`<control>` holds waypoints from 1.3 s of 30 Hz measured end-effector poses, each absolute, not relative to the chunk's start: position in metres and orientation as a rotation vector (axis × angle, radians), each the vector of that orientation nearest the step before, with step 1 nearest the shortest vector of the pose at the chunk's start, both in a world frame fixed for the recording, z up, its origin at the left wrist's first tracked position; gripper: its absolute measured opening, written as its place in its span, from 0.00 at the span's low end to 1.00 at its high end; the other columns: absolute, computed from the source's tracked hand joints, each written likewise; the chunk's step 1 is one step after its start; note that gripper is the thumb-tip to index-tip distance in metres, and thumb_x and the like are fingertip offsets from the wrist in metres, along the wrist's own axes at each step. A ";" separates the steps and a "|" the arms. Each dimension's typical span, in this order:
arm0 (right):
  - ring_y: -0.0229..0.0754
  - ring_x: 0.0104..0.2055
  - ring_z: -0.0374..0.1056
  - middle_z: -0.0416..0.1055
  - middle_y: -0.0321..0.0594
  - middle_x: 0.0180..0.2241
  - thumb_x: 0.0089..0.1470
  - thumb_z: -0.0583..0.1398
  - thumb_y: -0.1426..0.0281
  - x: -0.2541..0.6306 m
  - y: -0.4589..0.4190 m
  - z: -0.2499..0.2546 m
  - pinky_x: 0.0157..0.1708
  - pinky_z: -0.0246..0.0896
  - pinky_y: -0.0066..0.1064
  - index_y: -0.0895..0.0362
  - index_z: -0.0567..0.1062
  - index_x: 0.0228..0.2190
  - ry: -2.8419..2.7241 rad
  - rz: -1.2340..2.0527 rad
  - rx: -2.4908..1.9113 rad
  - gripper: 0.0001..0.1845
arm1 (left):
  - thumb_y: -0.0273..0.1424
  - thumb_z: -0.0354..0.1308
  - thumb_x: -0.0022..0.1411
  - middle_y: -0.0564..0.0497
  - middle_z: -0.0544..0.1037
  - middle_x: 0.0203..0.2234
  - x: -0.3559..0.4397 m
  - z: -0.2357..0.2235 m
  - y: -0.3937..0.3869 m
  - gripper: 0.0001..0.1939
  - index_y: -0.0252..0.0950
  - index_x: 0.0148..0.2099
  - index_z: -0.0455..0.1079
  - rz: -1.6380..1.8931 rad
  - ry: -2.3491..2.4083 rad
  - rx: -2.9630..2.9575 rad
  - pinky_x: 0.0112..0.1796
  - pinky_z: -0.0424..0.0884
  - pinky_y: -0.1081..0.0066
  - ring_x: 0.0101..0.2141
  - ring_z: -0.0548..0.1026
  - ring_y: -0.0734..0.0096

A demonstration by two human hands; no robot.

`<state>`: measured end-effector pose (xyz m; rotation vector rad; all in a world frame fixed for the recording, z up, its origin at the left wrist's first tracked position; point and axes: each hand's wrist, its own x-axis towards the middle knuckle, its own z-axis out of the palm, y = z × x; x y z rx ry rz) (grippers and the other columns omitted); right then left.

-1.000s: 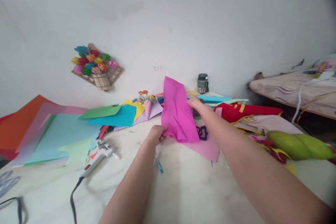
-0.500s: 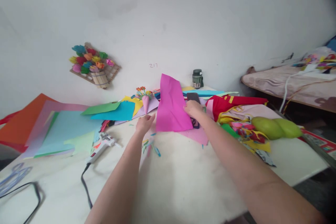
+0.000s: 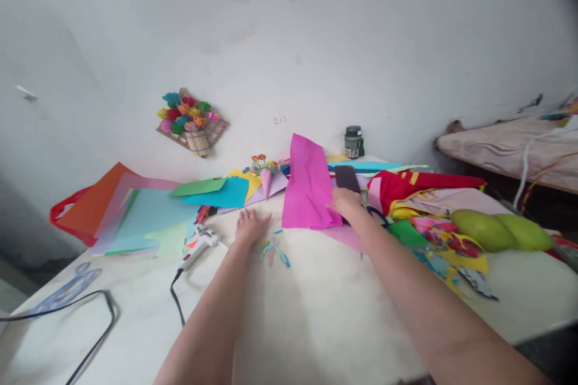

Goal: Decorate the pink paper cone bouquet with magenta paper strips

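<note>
magenta sheet (image 3: 309,186) is toward the tabletop's (image 3: 311,313) back edge, about mid-length. my right hand (image 3: 347,201) is at the sheet's right side, fingers curled; can't tell if they pinch it. my left hand (image 3: 251,225) looks flat on the tabletop left of it, fingers spread, nothing held. paper scraps (image 3: 275,254) just beside that hand. i'd call this step positioning the sheet; moving it further calls for a sure edge pinch, clear of the phone (image 3: 347,177).

A pale worktop (image 3: 298,319) carries a white glue gun (image 3: 197,254), looped blue cord (image 3: 67,293), paper scraps (image 3: 284,257) and a magenta sheet (image 3: 308,186).
</note>
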<state>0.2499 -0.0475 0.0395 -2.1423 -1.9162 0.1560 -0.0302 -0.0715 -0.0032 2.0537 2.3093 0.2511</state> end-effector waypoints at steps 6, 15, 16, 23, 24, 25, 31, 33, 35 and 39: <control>0.38 0.23 0.67 0.71 0.38 0.22 0.42 0.58 0.77 0.253 -0.031 0.032 0.24 0.60 0.28 0.59 0.74 0.39 -1.332 0.866 -1.570 0.18 | 0.51 0.40 0.60 0.33 0.46 0.64 -0.008 0.008 -0.084 0.41 0.24 0.64 0.48 0.157 1.935 2.206 0.59 0.44 0.57 0.63 0.43 0.51; 0.31 0.15 0.58 0.63 0.30 0.13 0.42 0.55 0.82 0.260 -0.020 0.057 0.15 0.55 0.21 0.60 0.71 0.28 -0.574 1.453 -0.814 0.10 | 0.56 0.64 0.31 0.38 0.35 0.65 -0.011 0.033 -0.117 0.66 0.37 0.67 0.39 -0.229 1.596 2.368 0.58 0.38 0.46 0.62 0.33 0.41; 0.31 0.14 0.58 0.63 0.30 0.13 0.42 0.54 0.82 0.260 -0.019 0.057 0.15 0.55 0.21 0.60 0.71 0.28 -0.540 1.465 -0.793 0.10 | 0.57 0.62 0.32 0.38 0.33 0.65 -0.011 0.026 -0.116 0.66 0.36 0.68 0.38 -0.206 1.698 2.373 0.58 0.37 0.46 0.62 0.31 0.41; 0.30 0.14 0.58 0.64 0.30 0.14 0.42 0.55 0.82 0.259 -0.016 0.055 0.14 0.56 0.20 0.60 0.70 0.27 -0.424 1.480 -0.707 0.09 | 0.61 0.55 0.41 0.34 0.38 0.65 -0.008 -0.006 -0.078 0.60 0.34 0.68 0.37 0.198 2.140 2.242 0.58 0.44 0.52 0.63 0.40 0.43; 0.30 0.14 0.58 0.64 0.31 0.14 0.42 0.55 0.83 0.260 -0.015 0.054 0.14 0.56 0.20 0.60 0.70 0.27 -0.411 1.472 -0.710 0.09 | 0.61 0.55 0.41 0.34 0.38 0.65 -0.010 -0.006 -0.070 0.61 0.34 0.68 0.36 0.223 2.146 2.225 0.58 0.45 0.52 0.63 0.41 0.43; 0.30 0.14 0.58 0.64 0.31 0.14 0.42 0.55 0.83 0.261 -0.015 0.054 0.14 0.56 0.20 0.60 0.70 0.26 -0.406 1.463 -0.717 0.09 | 0.61 0.55 0.40 0.34 0.39 0.65 -0.011 -0.004 -0.062 0.61 0.34 0.68 0.36 0.228 2.147 2.210 0.58 0.45 0.52 0.63 0.41 0.43; 0.33 0.16 0.62 0.65 0.33 0.14 0.41 0.55 0.83 0.260 -0.017 0.059 0.17 0.62 0.23 0.59 0.70 0.25 -0.432 1.435 -0.733 0.09 | 0.53 0.49 0.55 0.35 0.50 0.63 -0.002 -0.005 -0.057 0.47 0.25 0.65 0.44 0.244 1.949 2.346 0.59 0.47 0.64 0.63 0.47 0.56; 0.34 0.18 0.64 0.66 0.34 0.15 0.41 0.54 0.83 0.254 -0.018 0.060 0.21 0.65 0.25 0.59 0.70 0.25 -0.406 1.450 -0.720 0.10 | 0.48 0.40 0.62 0.35 0.50 0.63 0.012 -0.010 -0.075 0.39 0.22 0.64 0.48 0.230 1.916 2.402 0.60 0.44 0.63 0.63 0.45 0.58; 0.35 0.20 0.64 0.66 0.34 0.15 0.41 0.54 0.83 0.249 -0.017 0.059 0.23 0.66 0.26 0.59 0.69 0.25 -0.402 1.462 -0.732 0.10 | 0.48 0.39 0.63 0.35 0.49 0.63 0.029 -0.013 -0.096 0.38 0.22 0.64 0.49 0.259 1.929 2.385 0.60 0.45 0.61 0.63 0.44 0.55; 0.36 0.20 0.63 0.65 0.33 0.15 0.41 0.54 0.80 0.243 -0.014 0.051 0.26 0.66 0.29 0.58 0.68 0.25 -0.536 1.439 -0.784 0.08 | 0.42 0.41 0.63 0.40 0.63 0.58 0.053 -0.010 -0.117 0.28 0.30 0.57 0.64 0.588 1.706 2.252 0.57 0.54 0.62 0.60 0.57 0.57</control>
